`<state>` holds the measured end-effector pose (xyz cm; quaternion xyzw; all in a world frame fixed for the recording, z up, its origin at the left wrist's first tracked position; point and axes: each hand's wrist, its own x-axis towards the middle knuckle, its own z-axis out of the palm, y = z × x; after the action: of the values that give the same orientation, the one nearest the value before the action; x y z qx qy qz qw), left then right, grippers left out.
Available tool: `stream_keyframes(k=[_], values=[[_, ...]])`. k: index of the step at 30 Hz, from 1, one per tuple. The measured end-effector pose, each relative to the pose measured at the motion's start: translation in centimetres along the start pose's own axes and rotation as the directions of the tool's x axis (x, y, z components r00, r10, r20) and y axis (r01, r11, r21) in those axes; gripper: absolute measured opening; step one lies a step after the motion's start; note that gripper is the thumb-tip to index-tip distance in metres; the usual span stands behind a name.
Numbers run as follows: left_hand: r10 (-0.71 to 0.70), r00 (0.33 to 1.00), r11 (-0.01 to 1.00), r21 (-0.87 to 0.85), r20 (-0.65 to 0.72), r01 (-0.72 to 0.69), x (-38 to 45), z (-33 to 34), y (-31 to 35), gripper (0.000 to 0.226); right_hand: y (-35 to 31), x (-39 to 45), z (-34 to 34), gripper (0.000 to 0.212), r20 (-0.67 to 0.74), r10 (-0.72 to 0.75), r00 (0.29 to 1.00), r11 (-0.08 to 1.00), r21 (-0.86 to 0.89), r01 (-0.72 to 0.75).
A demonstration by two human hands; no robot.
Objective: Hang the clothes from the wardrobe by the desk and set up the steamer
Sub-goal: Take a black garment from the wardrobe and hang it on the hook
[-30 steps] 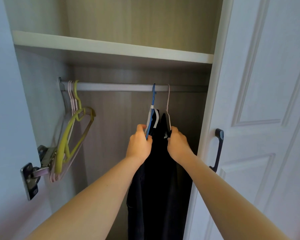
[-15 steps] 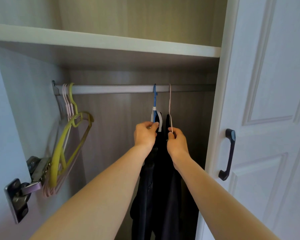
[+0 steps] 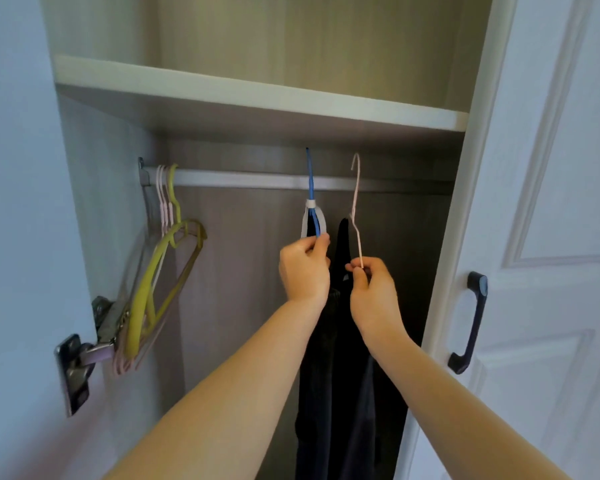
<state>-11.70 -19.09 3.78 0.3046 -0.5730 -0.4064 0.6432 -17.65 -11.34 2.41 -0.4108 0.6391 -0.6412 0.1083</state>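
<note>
Inside the open wardrobe, two dark garments hang below my hands. My left hand grips the neck of a blue hanger, whose hook stands raised above the white rail. My right hand pinches the neck of a thin pink hanger, whose hook also rises clear above the rail. The garments' lower parts are hidden behind my arms. No steamer is in view.
Several empty pink and yellow-green hangers hang at the rail's left end, near a metal door hinge. A shelf sits just above the rail. The right door with a dark handle stands close by my right arm.
Both hands have lifted their hangers upward; the blue and pink hooks, earlier resting on the rail, now stand above it. The view has moved closer.
</note>
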Motion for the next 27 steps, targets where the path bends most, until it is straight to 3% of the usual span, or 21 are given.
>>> stream_keyframes(k=[5,11,20,27], values=[[-0.058,0.998,0.998,-0.029,-0.008,0.058,-4.5,-2.3,-1.0,0.031,0.8,-4.2,-1.7,0.021,0.047,0.029,0.998,0.999,-0.040,-0.027],[-0.105,0.993,0.993,0.052,0.062,0.101,-11.7,-4.5,-0.5,0.037,1.5,-10.3,-4.3,0.015,0.091,0.058,0.994,0.992,-0.120,-0.047],[-0.179,0.965,0.983,0.001,0.189,0.183,-20.1,-7.5,4.7,0.020,-1.7,-19.1,-9.5,0.019,0.135,0.061,0.989,0.986,-0.163,-0.039],[-0.161,0.971,0.985,-0.035,0.175,0.170,-23.9,-9.8,9.8,0.030,-6.3,-23.8,-12.2,0.019,0.209,0.015,0.978,0.972,-0.233,0.035]])
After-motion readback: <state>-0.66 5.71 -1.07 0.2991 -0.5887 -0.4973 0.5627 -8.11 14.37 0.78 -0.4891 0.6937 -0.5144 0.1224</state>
